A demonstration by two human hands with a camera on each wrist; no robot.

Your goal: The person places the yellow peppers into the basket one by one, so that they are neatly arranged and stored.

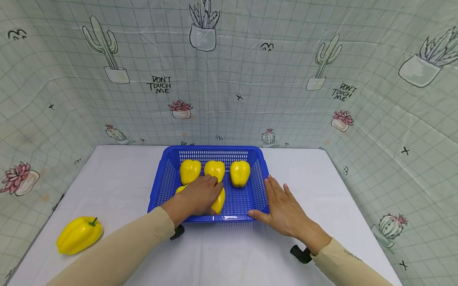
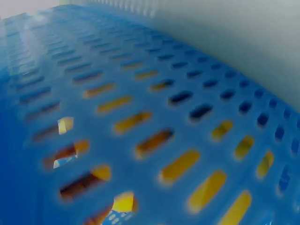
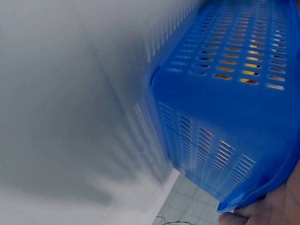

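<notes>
A blue plastic basket stands on the table with several yellow bell peppers inside. My left hand reaches over its front rim and grips a yellow bell pepper near the front middle. Under that wrist, another pepper is mostly hidden. Along the back sit three more, the rightmost pepper apart from the others. My right hand rests against the basket's right front corner, fingers straight along the side and thumb at the front rim. In the right wrist view, part of this hand touches the rim.
One more yellow bell pepper, with a green stem, lies on the white table left of the basket. A patterned cloth hangs behind and at both sides. Through the slots of the basket wall, yellow shows in the left wrist view.
</notes>
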